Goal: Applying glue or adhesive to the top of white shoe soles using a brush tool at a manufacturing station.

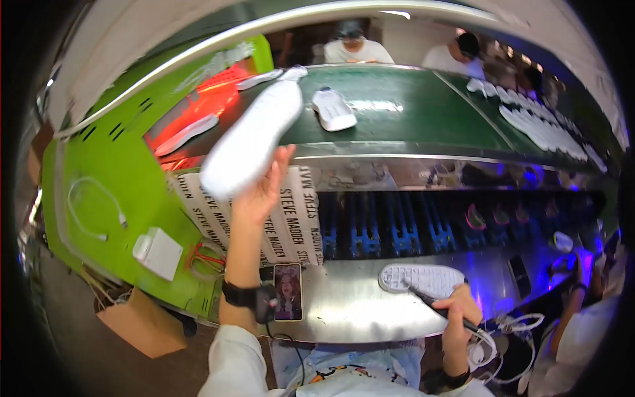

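My left hand (266,185) is raised over the near side of the green conveyor belt (390,99), holding a long white shoe sole (254,132). The sole is tilted and blurred, and hides part of the fingers. My right hand (458,311) is closed round a slim dark pen-like tool (438,308), whose thin tip reaches the edge of another white shoe sole (423,279). That sole lies on the metal bench (357,301), its ridged face up, with my right hand at its right end. I cannot tell the tool's exact kind.
A phone (288,292) lies near my left forearm; a dark phone-like object (519,276) lies right. More white soles (334,109) rest on the belt. Blue racks (400,225) stand behind the bench. White cables (512,327) coil beside my right hand. A co-worker's arm (572,301) is at right.
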### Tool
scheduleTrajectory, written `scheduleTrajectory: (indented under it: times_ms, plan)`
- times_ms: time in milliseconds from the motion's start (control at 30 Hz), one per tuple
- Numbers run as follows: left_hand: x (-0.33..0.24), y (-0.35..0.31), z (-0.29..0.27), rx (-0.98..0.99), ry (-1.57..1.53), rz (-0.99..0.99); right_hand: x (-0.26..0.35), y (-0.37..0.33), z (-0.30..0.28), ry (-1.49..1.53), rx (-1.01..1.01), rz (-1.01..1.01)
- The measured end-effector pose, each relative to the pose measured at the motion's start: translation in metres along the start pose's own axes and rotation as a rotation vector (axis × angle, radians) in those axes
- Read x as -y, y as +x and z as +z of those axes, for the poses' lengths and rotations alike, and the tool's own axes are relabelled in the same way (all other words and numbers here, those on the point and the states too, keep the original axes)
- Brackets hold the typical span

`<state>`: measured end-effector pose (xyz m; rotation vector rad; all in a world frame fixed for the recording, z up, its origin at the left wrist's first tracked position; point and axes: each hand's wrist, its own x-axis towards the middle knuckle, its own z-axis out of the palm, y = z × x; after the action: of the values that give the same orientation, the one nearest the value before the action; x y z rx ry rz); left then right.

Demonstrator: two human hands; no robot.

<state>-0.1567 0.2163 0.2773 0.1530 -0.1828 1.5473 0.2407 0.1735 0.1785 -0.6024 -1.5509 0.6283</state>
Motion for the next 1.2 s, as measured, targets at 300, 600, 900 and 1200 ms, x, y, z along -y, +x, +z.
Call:
scheduleTrajectory:
  times_ms: [300,600,900,1200]
  plan:
    - [0.027,0.016,0.046,-0.215,1.596,0.384,-0.007,-0.031,0.017,-0.167,-0.106,0.268]
    - [-0.068,0.151,0.033,-0.329,2.75,0.692,-0.016,-0.06,0.051,-0.05,-0.064,0.337]
    - [-0.177,0.21,-0.047,-0.142,2.96,0.731,-0.039,-0.089,0.068,0.132,-0.196,0.591]
    - [-0.086,0.082,-0.011,-0.137,1.565,0.498,-0.058,-0.095,0.077,0.167,-0.005,0.39]
